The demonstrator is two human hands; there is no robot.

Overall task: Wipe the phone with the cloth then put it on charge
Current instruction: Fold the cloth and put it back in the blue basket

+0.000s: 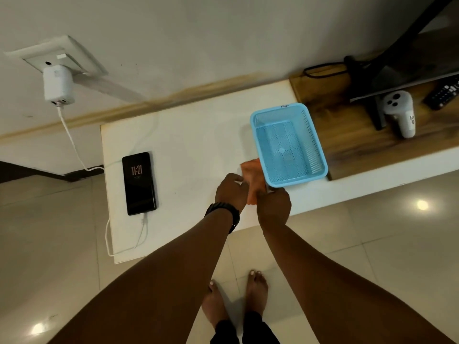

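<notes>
Standing here watching, closest thing is the person's bare feet (236, 301) on the tiled floor (62, 232), arms reaching out over the low white table (198, 135). Left hand (229, 191), the one with the dark watch (223, 212) on the wrist, has its fingers curled and resting at the edge of the orange cloth (252, 177), looks like touching it but I can't tell if it's actually pinching. Right hand (274, 202) is bunched closed on the near end of the cloth, though the fingertips are tucked under so the exact hold is hidden. Cloth lies on the table right up against the blue basket (289, 142), maybe partly under its corner, and the basket has nothing in it. Well off to the left the phone (139, 183) lies face up on the table, screen lit showing a clock, with the white cable (109, 234) plugged into its near end. Follow that cable back and it runs up to the charger (58, 84) sitting in the wall socket (74, 52). So as far as I can judge, charging is sorted already, and whether the wipe happened you can't really say from this. If it did, all that's left is parking the cloth, probably in the basket. Further back there's a TV (409, 45), a remote (443, 91) and a white controller (400, 112) on the wooden part.
</notes>
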